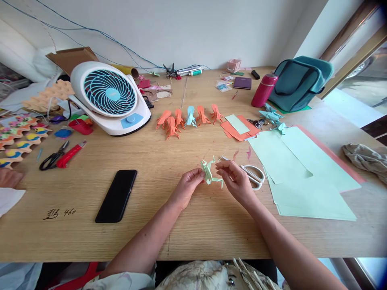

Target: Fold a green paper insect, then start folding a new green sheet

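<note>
Between the thumb and fingers of my left hand (191, 182) is a pale green origami figure with thin, bent legs (208, 172). My right hand (233, 177) hovers just right of the figure, its fingers loosely bent with a gap to the thumb; I see nothing in it. White-handled scissors (255, 176) lie on the table beside and partly behind that hand. Farther back stands a row of several orange origami figures (171, 128) with a light blue one (190, 117) among them.
A white fan (110, 96) stands back left, a black phone (116, 196) front left. Black scissors (54, 156) and a red cutter (71, 154) lie left. Green paper sheets (311, 197), a red bottle (265, 90) and a teal bag (298, 84) are right. Another person's hand (9, 177) shows far left.
</note>
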The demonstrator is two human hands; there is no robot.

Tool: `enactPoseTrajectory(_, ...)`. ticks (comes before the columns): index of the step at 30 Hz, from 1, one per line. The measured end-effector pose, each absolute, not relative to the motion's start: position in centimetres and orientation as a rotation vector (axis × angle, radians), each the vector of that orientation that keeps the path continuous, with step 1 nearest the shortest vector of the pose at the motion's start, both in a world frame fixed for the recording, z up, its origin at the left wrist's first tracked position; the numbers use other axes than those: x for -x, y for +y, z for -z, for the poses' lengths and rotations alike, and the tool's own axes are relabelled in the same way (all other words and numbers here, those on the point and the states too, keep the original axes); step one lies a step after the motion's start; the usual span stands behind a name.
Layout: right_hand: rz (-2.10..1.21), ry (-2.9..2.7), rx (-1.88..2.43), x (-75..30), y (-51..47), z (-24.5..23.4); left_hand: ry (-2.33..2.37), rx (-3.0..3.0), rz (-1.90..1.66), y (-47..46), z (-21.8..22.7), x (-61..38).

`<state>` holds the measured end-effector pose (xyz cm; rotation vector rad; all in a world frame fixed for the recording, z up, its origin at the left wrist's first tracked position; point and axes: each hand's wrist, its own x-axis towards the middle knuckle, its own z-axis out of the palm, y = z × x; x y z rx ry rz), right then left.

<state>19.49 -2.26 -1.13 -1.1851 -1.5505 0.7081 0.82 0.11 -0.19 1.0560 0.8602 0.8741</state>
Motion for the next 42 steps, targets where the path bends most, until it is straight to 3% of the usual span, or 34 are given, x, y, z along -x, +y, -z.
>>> enactPoseTrajectory(5, -1.101, -1.432, 1.192, -19.4, -2.1, 1.4, 0.838, -0.965, -0.882, 0.2, 0.5, -0.9)
enactPoseTrajectory(19, -1.466, -1.278, 0.999, -18.5, -2.3, 0.7, 0.772, -0.927, -0.851, 0.3, 1.8, -1.1)
enactPoseTrajectory(25, -1.334, -1.254, 0.998, -18.2, -2.2, 1.3, 0.78, -1.092, -0.879, 0.0, 1.2, -1.2)
enactPoseTrajectory(31, -0.538, -1.604, 1.29, -18.7, -2.7, 1.5, 0.86, -1.183, -0.893, -0.1, 0.6, -1.3)
enactPoseTrajectory(34, -0.364, -1.748, 1.249, -18.5, -2.9, 1.5, 0.94, -1.216, -0.955, -0.2, 0.7, -1.5)
enactPoseTrajectory(38, -0.522, -1.675, 1.287, -18.3, -3.0, 1.2, 0.975, -1.201, -0.976, -0.2, 0.7, -1.5)
enactPoseTrajectory(42, -0.951, -1.487, 1.304, -18.4, -2.7, 1.3, 0.864, -1.055, -0.971, 0.0, 0.6, -1.5)
